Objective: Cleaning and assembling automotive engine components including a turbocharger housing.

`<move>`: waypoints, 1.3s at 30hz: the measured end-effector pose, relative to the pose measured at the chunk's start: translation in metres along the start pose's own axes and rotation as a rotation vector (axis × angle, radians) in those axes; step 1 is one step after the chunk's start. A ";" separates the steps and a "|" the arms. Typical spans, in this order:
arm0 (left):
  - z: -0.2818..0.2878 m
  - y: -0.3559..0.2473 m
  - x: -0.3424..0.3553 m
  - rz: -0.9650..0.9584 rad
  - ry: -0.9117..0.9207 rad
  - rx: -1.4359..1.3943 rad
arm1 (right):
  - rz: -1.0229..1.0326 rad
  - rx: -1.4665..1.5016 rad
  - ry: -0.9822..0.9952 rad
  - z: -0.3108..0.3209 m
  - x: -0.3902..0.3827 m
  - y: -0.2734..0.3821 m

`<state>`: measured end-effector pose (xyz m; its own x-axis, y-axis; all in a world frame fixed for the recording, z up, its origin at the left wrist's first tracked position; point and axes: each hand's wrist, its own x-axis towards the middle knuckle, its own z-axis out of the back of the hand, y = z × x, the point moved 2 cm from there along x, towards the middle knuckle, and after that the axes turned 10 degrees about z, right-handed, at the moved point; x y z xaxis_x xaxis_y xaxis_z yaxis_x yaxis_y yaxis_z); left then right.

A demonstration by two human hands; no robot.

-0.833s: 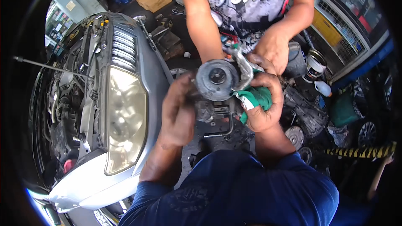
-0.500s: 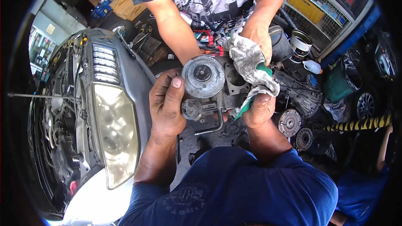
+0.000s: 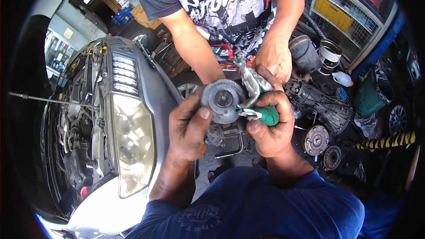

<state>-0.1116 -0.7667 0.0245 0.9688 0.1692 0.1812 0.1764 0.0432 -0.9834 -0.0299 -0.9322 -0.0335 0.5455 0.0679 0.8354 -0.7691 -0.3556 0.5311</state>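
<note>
My left hand point(image 3: 188, 130) is closed on the left side of a grimy metal assembly with a round grey disc cap point(image 3: 222, 97) on top, smaller fittings and a bent pipe point(image 3: 239, 148) below. My right hand point(image 3: 272, 137) grips a crumpled grey-and-green rag point(image 3: 268, 115) against the right side of the assembly. Across from me a co-worker's right arm point(image 3: 197, 55) reaches down behind the disc, its hand hidden. The co-worker's other hand point(image 3: 272, 59) is at the top of the rag, just above my right fingers.
A car point(image 3: 133, 146) with exposed engine bay stands at left. At right are buckets point(image 3: 305, 55), a white jug point(image 3: 341, 79), a large gearbox casing point(image 3: 327, 106), round metal plates point(image 3: 316, 139), a green bin point(image 3: 372, 97) and a striped barrier point(image 3: 389, 140). Tools and boxes lie behind.
Since half a second ago my right fingers have curled higher over the rag, bunching it and showing more green. The disc and both my hands appear slightly lower and further right in view.
</note>
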 end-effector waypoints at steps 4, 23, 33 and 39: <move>-0.003 0.012 -0.015 -0.166 -0.048 0.134 | 0.046 -0.017 0.012 0.001 -0.005 -0.001; -0.025 -0.003 -0.061 -0.121 -0.166 0.639 | 0.140 0.066 -0.041 0.007 -0.032 0.021; -0.022 -0.001 -0.054 -0.163 -0.183 0.681 | 0.138 0.025 -0.178 -0.007 -0.033 0.026; -0.009 -0.008 -0.057 -0.170 -0.176 0.719 | 0.125 0.061 -0.257 -0.026 -0.038 0.027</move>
<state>-0.1671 -0.7855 0.0221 0.8855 0.2550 0.3884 0.1053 0.7040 -0.7024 -0.0799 -0.9203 -0.0475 0.5203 -0.2153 0.8264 -0.8183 -0.4026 0.4103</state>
